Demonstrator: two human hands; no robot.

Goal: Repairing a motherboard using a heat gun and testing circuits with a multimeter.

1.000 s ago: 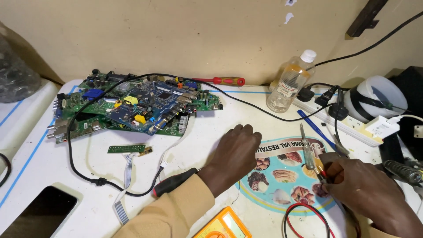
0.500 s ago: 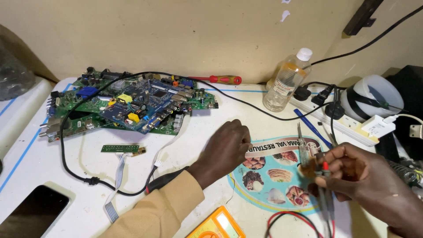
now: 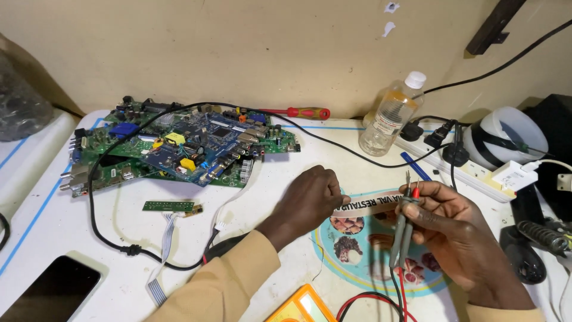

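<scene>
My right hand [image 3: 462, 238] holds a pair of grey meter probes [image 3: 404, 223] side by side, tips up, one with a red collar and one with a black collar. Their red and black leads [image 3: 369, 304] run down to an orange multimeter [image 3: 296, 310] at the bottom edge. My left hand [image 3: 310, 200] rests on the white table with its fingers curled; nothing shows in it. Its fingertips touch the edge of a round printed mat [image 3: 357, 253]. The two hands are a short gap apart above that mat.
Stacked green and blue circuit boards [image 3: 179, 149] lie at back left, with a small green strip board [image 3: 170, 206] and ribbon cable in front. A red-handled screwdriver [image 3: 307, 112], plastic bottle [image 3: 390, 116], power strip [image 3: 476, 170], soldering iron [image 3: 542, 235] and dark phone [image 3: 44, 292] surround the hands.
My right hand has gathered the probes and raised them, tips up, off the mat. My left hand has stayed curled at the mat's edge.
</scene>
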